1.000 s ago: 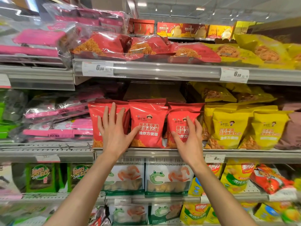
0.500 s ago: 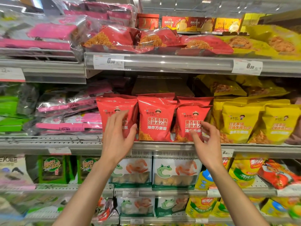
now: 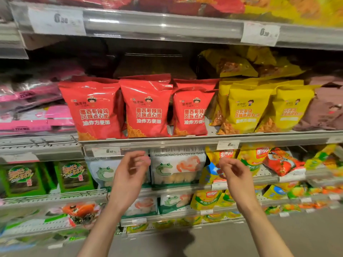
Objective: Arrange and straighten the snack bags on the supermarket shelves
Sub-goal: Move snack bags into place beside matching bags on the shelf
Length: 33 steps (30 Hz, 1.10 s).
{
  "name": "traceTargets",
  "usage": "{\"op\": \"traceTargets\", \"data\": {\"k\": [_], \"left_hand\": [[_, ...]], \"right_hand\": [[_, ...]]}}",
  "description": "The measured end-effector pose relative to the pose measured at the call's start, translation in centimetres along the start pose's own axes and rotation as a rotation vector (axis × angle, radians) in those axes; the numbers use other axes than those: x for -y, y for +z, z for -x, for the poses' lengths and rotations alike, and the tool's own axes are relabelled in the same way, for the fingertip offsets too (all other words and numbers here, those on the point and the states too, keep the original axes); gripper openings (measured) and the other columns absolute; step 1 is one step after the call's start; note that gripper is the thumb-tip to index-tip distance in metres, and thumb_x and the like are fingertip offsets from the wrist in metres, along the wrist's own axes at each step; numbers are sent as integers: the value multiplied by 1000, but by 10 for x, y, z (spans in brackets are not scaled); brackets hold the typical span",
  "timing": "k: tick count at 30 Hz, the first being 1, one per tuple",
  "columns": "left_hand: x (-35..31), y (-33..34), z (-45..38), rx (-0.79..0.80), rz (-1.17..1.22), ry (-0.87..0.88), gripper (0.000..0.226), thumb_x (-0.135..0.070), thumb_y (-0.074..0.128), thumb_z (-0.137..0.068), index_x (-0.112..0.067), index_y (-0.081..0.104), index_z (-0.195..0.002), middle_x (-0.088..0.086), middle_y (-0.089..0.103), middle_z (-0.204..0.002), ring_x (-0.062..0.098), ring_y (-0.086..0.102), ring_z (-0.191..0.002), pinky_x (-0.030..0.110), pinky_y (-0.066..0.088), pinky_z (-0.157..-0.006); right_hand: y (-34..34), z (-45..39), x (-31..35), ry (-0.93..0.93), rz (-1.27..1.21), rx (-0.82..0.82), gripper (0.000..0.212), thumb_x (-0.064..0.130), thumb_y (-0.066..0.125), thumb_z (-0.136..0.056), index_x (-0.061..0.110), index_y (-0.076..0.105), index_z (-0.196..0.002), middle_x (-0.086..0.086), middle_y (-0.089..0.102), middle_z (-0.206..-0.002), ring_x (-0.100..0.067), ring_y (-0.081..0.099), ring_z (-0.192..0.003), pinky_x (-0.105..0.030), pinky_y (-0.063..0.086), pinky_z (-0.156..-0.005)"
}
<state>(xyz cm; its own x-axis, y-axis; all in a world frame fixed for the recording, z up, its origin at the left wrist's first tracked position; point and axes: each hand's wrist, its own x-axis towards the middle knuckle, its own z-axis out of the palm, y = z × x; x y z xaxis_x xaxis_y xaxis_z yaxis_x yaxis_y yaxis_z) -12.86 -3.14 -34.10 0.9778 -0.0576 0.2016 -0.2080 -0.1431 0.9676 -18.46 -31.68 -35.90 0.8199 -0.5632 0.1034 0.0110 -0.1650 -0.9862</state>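
Observation:
Three red snack bags stand upright side by side on the middle shelf: the left one point(image 3: 94, 110), the middle one point(image 3: 147, 108) and the right one point(image 3: 192, 110), which is narrower and sits a little behind. Yellow snack bags point(image 3: 246, 108) stand to their right. My left hand point(image 3: 130, 173) hangs below the shelf edge with fingers loosely curled and holds nothing. My right hand point(image 3: 235, 175) is at the same height, fingers also curled and empty. Both hands are apart from the bags, in front of the white frog-print bags point(image 3: 176, 167) one shelf down.
The middle shelf's metal front rail point(image 3: 185, 140) carries price tags. Pink packs point(image 3: 33, 117) lie at the left, brown bags point(image 3: 326, 108) at far right. Green seaweed packs point(image 3: 74, 175) and mixed yellow and red bags point(image 3: 278, 160) fill the lower shelves. The upper shelf rail point(image 3: 163, 26) overhangs.
Both hands have let go of the red bags and dropped below the shelf edge, fingers curling. The view has moved closer and tilted down. The red bags now stand straighter.

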Motion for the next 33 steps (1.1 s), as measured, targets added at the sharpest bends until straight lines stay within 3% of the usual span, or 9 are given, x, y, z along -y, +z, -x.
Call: {"op": "traceTargets", "data": {"k": [5,11,14,16,19,21,25,30,33], "left_hand": [[2,48,14,-10,18,-44,16,-10,64,-99,-17,64,-113,12,72,-104,18,70,-96,21,54,-87],[0,135,38,-31,46,-118,9,-18,65,-99,-21,68,-107,0,76,-99,16,71,-98,44,56,-95],[-7,183,44,-54,33,-128,8,-19,63,-100,-22,67,-106,-1,77,-101,15,72,-98,46,56,-94],[-12,215,45,-58,9,-98,9,-15,61,-102,-21,67,-106,6,75,-102,18,71,-94,39,55,-90],[-16,257,46,-55,-15,-111,18,-6,61,-101,-23,65,-105,7,70,-100,14,65,-89,28,51,-82],[-17,280,46,-74,11,-168,23,-4,64,-98,-26,65,-104,-3,75,-87,7,67,-84,34,52,-85],[-23,318,40,-79,48,-255,20,-11,67,-97,-23,64,-112,-4,75,-81,14,69,-87,43,51,-96],[-30,350,29,-14,60,-214,16,-28,70,-91,-26,68,-107,4,74,-91,15,70,-89,38,54,-87],[-30,368,20,30,66,-213,14,-25,70,-94,-27,67,-108,-3,75,-87,12,70,-89,36,55,-86]], "right_hand": [[-41,0,-21,81,-72,-26,10,9,64,-97,13,73,-98,-7,75,-91,-22,72,-81,-31,56,-75],[-113,-27,-39,94,-104,-2,14,-1,61,-97,6,72,-99,-9,73,-83,-8,66,-69,-17,56,-67],[-159,-52,-43,65,-94,9,14,-1,61,-96,7,72,-95,-1,72,-75,-4,65,-66,-16,54,-64],[-193,-73,-47,47,-99,21,18,0,61,-96,13,73,-91,-4,70,-77,-5,64,-69,-18,53,-70],[-234,-97,-64,66,-101,50,29,0,59,-98,21,75,-86,-9,70,-82,-17,63,-76,-34,53,-77],[-252,-108,-73,123,-135,36,25,-1,58,-98,18,73,-91,0,73,-76,-14,65,-71,-28,53,-70],[-272,-122,-74,155,-130,38,16,1,59,-99,9,72,-92,3,72,-71,-11,64,-67,-18,52,-62],[-297,-134,-71,143,-122,-41,10,5,63,-97,8,73,-95,-14,74,-86,-23,67,-82,-38,53,-79],[-310,-137,-70,145,-60,-87,11,3,62,-96,5,73,-98,7,75,-79,-11,70,-80,-23,59,-79]]}}
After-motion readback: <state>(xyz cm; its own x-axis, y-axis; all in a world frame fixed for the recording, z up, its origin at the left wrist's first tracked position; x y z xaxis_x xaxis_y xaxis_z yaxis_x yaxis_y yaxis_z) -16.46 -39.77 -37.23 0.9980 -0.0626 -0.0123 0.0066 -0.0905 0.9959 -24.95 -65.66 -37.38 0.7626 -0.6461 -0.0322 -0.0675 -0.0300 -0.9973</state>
